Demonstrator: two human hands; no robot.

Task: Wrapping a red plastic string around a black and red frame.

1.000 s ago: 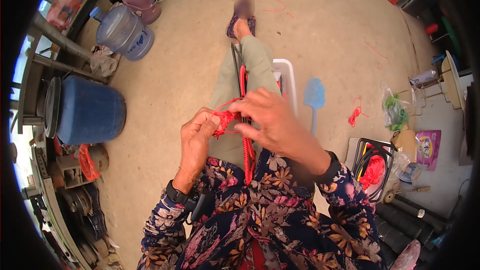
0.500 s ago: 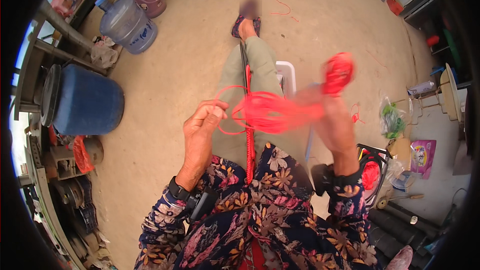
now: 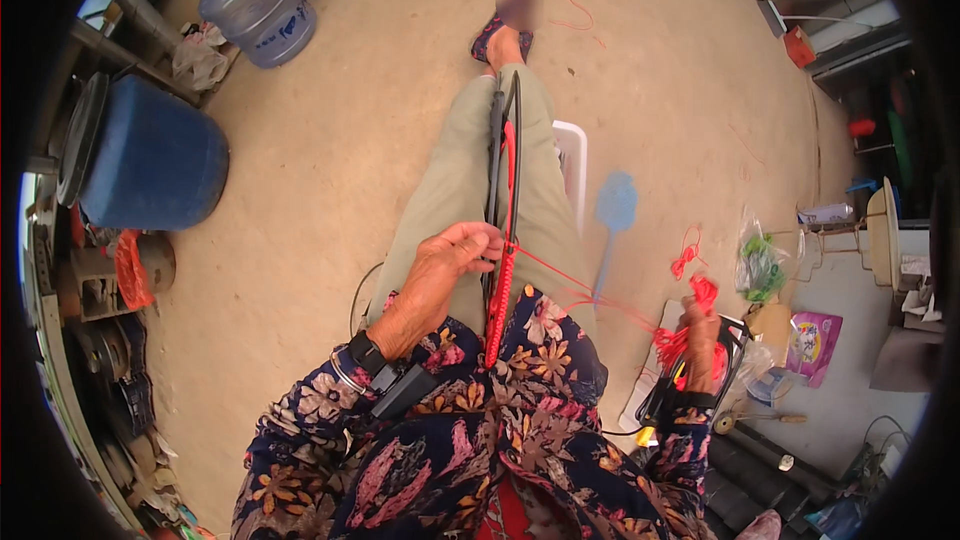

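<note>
A long black loop frame [image 3: 503, 155] lies along my outstretched leg, its lower part wrapped in knotted red cord [image 3: 497, 300]. My left hand [image 3: 450, 260] pinches the frame and cord at the top of the wrapped stretch. A taut red strand [image 3: 590, 295] runs from there down to the right. My right hand [image 3: 700, 340] is pulled far out to the right, closed on a bundle of that red cord. Both sleeves are dark with a flower print.
A blue barrel [image 3: 150, 165] and a clear water jug [image 3: 258, 8] stand at the left. A white stool [image 3: 572, 165] and a blue fly swatter [image 3: 612, 215] lie right of my leg. Bags, loose red cord [image 3: 685, 258] and clutter sit at the right.
My right hand has swung from beside the left hand up and out, then down to the far right, drawing the red cord tight. The left hand stays on the frame.
</note>
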